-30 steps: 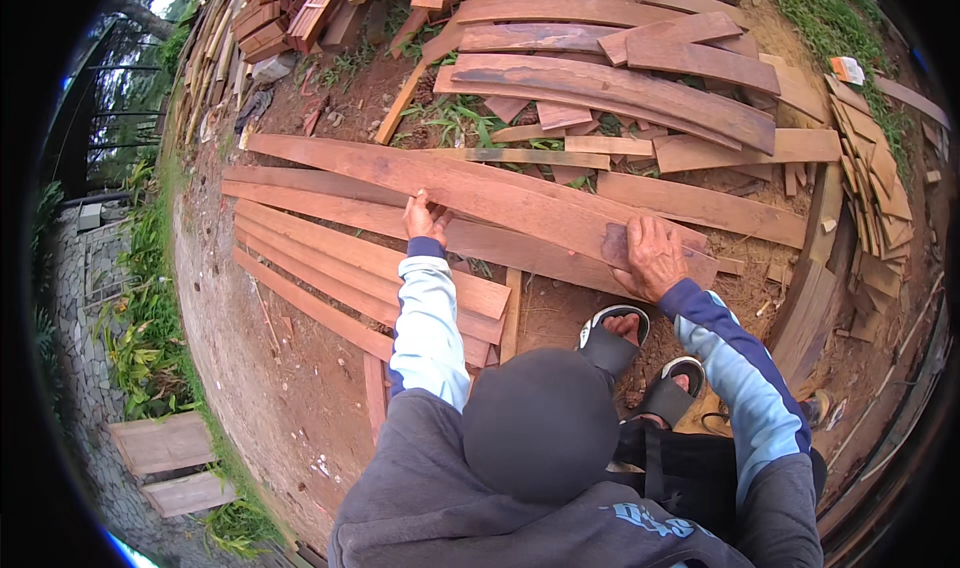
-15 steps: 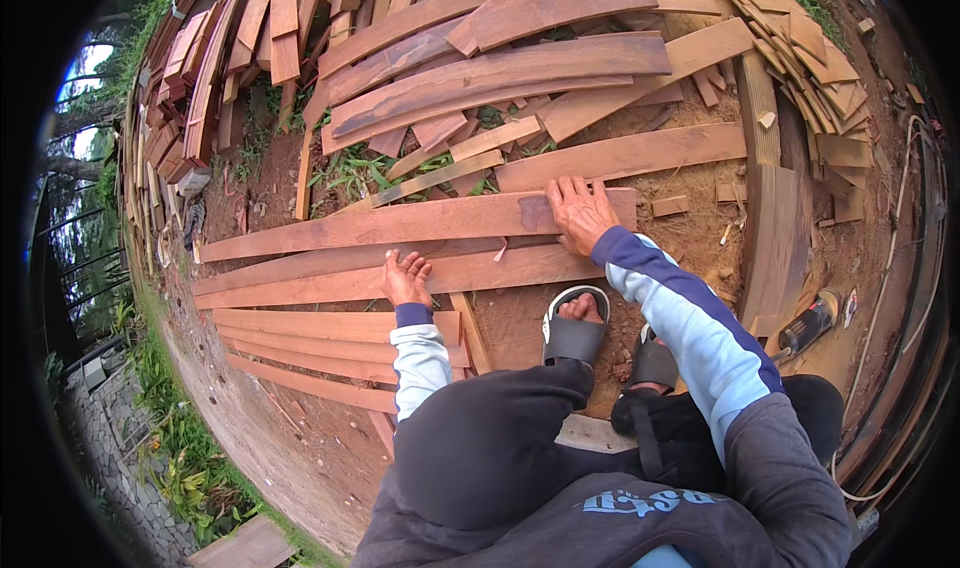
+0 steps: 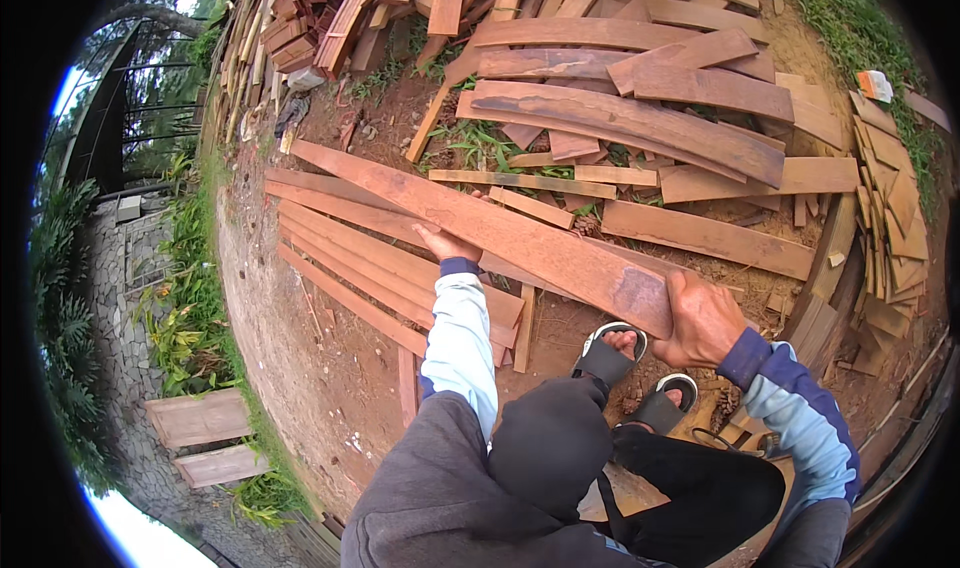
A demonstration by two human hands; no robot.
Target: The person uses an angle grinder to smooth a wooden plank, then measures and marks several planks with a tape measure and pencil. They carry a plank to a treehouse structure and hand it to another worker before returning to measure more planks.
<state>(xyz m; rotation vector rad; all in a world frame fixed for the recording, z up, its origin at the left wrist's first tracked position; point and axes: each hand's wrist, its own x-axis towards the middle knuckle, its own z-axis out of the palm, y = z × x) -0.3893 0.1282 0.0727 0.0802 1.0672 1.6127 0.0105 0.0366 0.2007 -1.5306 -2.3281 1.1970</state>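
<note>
A long reddish-brown wooden plank (image 3: 520,236) with a dark stain near its close end is lifted at a slant across the middle. My right hand (image 3: 705,320) is wrapped round that stained end. Along its lower edge, further left, my left hand (image 3: 452,245) holds the plank; most of its fingers are hidden behind the wood. Beneath and beside the left hand lie several similar planks (image 3: 375,278), side by side on the soil.
A heap of loose boards (image 3: 620,118) spreads over the far ground. Short offcuts (image 3: 895,208) are piled at the right, by a long timber (image 3: 812,323). My sandalled feet (image 3: 610,353) stand below the plank. Two flat panels (image 3: 200,420) lie at the left on stone paving (image 3: 110,338).
Both hands have closed on the plank and raised it off the others. Its close end has swung toward me, lower right. The whole view has shifted and turned.
</note>
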